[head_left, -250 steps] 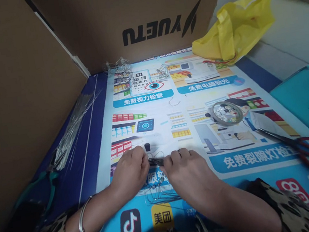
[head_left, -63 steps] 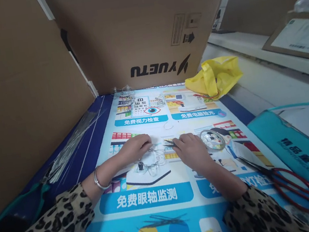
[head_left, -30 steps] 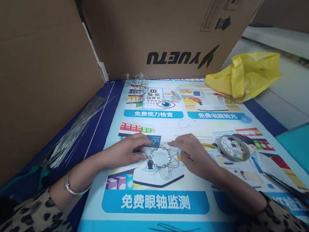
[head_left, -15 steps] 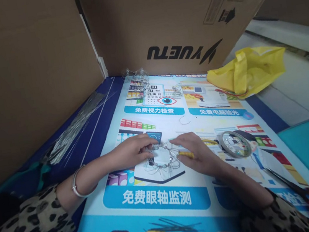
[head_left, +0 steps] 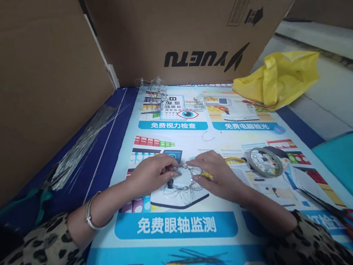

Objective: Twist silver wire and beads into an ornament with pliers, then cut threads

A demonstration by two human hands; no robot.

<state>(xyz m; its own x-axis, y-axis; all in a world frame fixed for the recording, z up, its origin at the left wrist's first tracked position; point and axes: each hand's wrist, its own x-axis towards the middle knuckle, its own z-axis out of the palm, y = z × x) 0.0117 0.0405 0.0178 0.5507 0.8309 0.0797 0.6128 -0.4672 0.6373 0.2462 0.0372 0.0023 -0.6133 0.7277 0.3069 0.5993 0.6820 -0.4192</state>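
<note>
A ring of thin silvery wire with looped petals and small clear beads [head_left: 187, 189] lies over the printed sheet in front of me. My left hand [head_left: 154, 174] pinches its upper left edge between thumb and fingertips. On the other side, my right hand [head_left: 214, 173] is closed on the upper right edge, index finger on top and thumb by the loops. Both hands' fingertips nearly meet at the top of the ring. A yellow-handled tool lies partly hidden behind my right hand. Right of it stands a round clear dish of beads [head_left: 266, 162].
Red-handled scissors [head_left: 344, 213] lie at the right. Cut dark wires [head_left: 198, 257] are near the front, and a bundle of long wires [head_left: 82, 146] is at the left. More wire pieces [head_left: 157, 93] sit at the back by a cardboard box [head_left: 193, 23]. A yellow bag [head_left: 278, 79] is at the back right.
My right hand has closed in on the ring, its thumb and index finger now at the upper right edge. My left hand keeps its pinch. The whole view has shifted slightly.
</note>
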